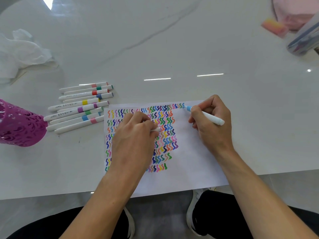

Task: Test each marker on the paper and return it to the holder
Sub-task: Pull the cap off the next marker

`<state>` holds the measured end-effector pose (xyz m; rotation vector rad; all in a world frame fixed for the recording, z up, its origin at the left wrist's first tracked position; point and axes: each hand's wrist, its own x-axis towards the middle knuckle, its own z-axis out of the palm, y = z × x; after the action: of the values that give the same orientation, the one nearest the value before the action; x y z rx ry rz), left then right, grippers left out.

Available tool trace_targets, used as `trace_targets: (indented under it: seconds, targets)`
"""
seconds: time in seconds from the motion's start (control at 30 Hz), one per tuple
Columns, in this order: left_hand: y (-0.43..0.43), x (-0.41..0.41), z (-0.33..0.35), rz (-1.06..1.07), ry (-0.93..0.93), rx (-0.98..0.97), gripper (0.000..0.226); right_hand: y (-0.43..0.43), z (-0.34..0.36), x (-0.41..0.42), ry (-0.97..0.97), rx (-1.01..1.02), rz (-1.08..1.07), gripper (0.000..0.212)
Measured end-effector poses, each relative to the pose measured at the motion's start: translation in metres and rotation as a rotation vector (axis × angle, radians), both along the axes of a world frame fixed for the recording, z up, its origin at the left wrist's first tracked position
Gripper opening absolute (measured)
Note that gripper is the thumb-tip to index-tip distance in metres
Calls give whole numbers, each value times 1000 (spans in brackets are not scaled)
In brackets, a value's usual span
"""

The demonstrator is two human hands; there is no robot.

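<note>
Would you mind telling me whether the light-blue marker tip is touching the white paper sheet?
Touching. The head view shows the light-blue marker tip, held in the right hand, meeting the white paper sheet at the end of the top squiggle row.

The white paper [193, 152] carries rows of small zigzag strokes in orange, yellow, green, blue, purple and pink. The marker [205, 116] is white with a light-blue front. The holder [19, 125], at the counter's [172, 49] left edge, is magenta with cut-out leaf shapes. The counter is white with grey veins.
</note>
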<state>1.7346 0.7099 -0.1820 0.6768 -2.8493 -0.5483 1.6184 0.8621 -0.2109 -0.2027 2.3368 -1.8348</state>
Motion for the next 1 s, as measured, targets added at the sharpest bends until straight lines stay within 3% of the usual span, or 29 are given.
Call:
trace_targets:
  seconds: [0.13,0.4,0.6,0.7,0.8,1.0]
  targets:
    - [1,2,2,-18,-5,-29,13,-4,3,3,15,-96,-35,12]
    - [1,2,5,27,73,4,14,-8,13,18,232,-61,47,13]
    - [4,-1,12,153,237,293,18,-11,26,26,186,-79,127,18]
    - [5,-2,18,183,278,413,16,-13,33,30,81,-187,145,17]
    - [7,-2,23,172,293,531,5,-13,42,33,13,-293,134,30]
    - [7,-1,28,137,321,706,10,-11,53,33,-6,-381,114,20]
